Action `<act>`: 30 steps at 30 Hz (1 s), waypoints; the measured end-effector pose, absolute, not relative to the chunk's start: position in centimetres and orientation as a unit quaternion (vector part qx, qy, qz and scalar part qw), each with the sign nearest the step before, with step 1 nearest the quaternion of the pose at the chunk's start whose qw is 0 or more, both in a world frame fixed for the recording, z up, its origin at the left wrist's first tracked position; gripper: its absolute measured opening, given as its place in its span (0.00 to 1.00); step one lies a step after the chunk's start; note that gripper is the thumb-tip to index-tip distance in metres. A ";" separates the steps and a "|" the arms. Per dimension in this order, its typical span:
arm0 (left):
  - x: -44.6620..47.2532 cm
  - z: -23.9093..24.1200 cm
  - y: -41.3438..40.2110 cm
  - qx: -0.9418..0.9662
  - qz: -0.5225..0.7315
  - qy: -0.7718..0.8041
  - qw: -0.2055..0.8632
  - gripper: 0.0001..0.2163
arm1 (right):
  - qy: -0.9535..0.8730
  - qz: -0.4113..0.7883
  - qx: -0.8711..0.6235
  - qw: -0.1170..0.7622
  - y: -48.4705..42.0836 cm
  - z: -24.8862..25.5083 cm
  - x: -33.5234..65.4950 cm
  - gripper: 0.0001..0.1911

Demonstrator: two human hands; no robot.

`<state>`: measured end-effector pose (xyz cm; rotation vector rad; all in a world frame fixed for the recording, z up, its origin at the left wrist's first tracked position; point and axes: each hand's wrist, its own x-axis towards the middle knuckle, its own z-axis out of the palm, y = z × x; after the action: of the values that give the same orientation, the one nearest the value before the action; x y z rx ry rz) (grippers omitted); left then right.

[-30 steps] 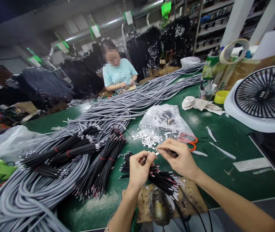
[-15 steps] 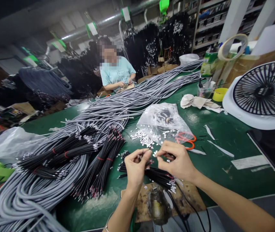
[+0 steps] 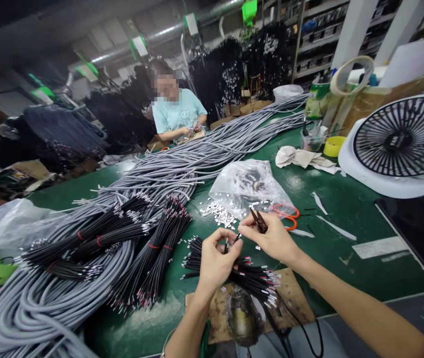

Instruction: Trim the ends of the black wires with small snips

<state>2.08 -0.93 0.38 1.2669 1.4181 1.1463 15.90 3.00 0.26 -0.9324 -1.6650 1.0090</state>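
My left hand (image 3: 215,261) is closed round a bundle of thin black wires (image 3: 251,279) with red and metal tips, held over a brown board (image 3: 296,303) at the table's near edge. My right hand (image 3: 271,238) pinches a small part at one wire's end, right beside my left thumb, and a dark snipping tool (image 3: 258,220) sticks up from its palm. Loose small metal terminals (image 3: 219,213) lie scattered just beyond both hands.
Tied black wire bundles (image 3: 152,253) and long grey cables (image 3: 197,164) cover the green table (image 3: 346,223). A clear plastic bag (image 3: 249,186), orange scissors (image 3: 290,219), a white fan (image 3: 401,144) and a cloth (image 3: 301,158) sit to the right. Another person (image 3: 176,112) works at the far side.
My hands have drawn slightly apart and risen. The dark tool in my right hand now points upward and shows clearly. The view has shifted a little.
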 end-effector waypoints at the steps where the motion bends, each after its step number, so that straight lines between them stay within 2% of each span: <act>1: 2.1 0.4 -1.0 0.499 0.467 0.573 0.451 0.10 | -0.674 0.409 -0.384 0.480 3.0 0.3 15.9 0.07; 5: 1.8 0.4 -1.4 0.487 0.495 0.577 0.430 0.11 | -0.681 0.366 -0.350 0.529 2.7 0.9 15.9 0.08; 9: 1.4 0.3 -1.6 0.513 0.497 0.582 0.389 0.11 | -0.690 0.356 -0.323 0.541 2.2 1.2 16.0 0.08; 16: 1.2 0.4 -1.7 0.513 0.514 0.578 0.372 0.12 | -0.721 0.351 -0.314 0.508 2.1 1.1 15.9 0.10; 21: 1.1 0.3 -1.7 0.499 0.523 0.578 0.377 0.12 | -0.735 0.327 -0.350 0.480 2.1 0.7 15.8 0.17; 30: 1.3 0.3 -1.7 0.502 0.519 0.582 0.374 0.13 | -0.755 0.320 -0.342 0.459 2.2 0.3 15.8 0.12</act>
<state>1.32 -1.74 0.30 1.2866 1.4906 1.3297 15.85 2.18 0.27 -0.8435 -1.8588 0.7888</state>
